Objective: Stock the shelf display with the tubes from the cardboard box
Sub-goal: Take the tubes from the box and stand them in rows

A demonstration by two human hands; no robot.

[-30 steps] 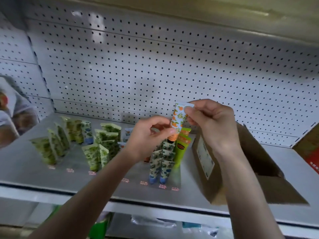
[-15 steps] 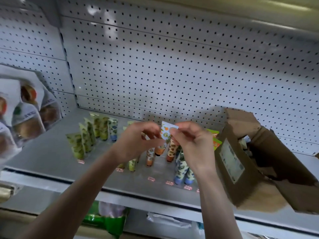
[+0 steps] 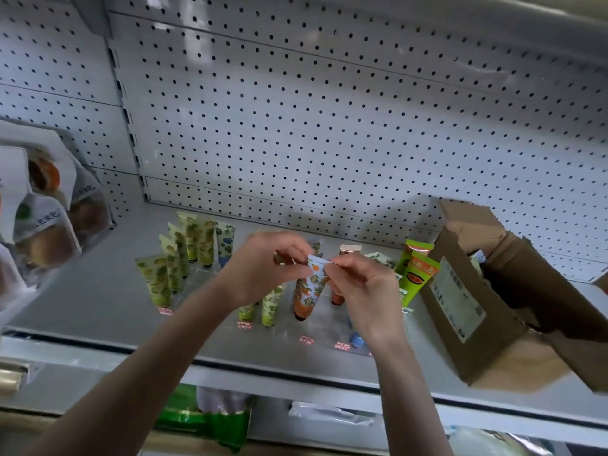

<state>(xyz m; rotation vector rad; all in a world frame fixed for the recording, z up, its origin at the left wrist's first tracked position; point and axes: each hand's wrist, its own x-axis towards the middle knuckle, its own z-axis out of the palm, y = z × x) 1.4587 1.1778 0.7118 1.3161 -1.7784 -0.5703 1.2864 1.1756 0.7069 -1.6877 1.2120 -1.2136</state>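
You are partway through the stocking. Several rows already stand cap-down on the shelf [image 3: 98, 291]: a block of green-patterned tubes [image 3: 177, 258] at ten o'clock from your hands, and two lime-green tubes [image 3: 416, 274] at two o'clock, just beside the cardboard box [image 3: 477, 324]. The orange-patterned tube [image 3: 311, 291] is the one in hand: your left hand [image 3: 263, 271] and right hand [image 3: 365, 291] both pinch its flat crimped top between thumb and fingertips, and it hangs cap-down in the middle rows, its cap at or just above the shelf; you cannot tell from here whether it touches. It looks ready to be set down and let go. The box sits open at three o'clock, with more pale tubes showing inside, so more is likely left to do. A blue-capped tube [image 3: 357, 339] stands at six o'clock under your right wrist, and red price labels [image 3: 307, 339] mark the front edge. The neighbours stand close on both sides, so a careless release could tip them. Bagged goods [image 3: 42, 225] hang at nine o'clock, well apart from the work.
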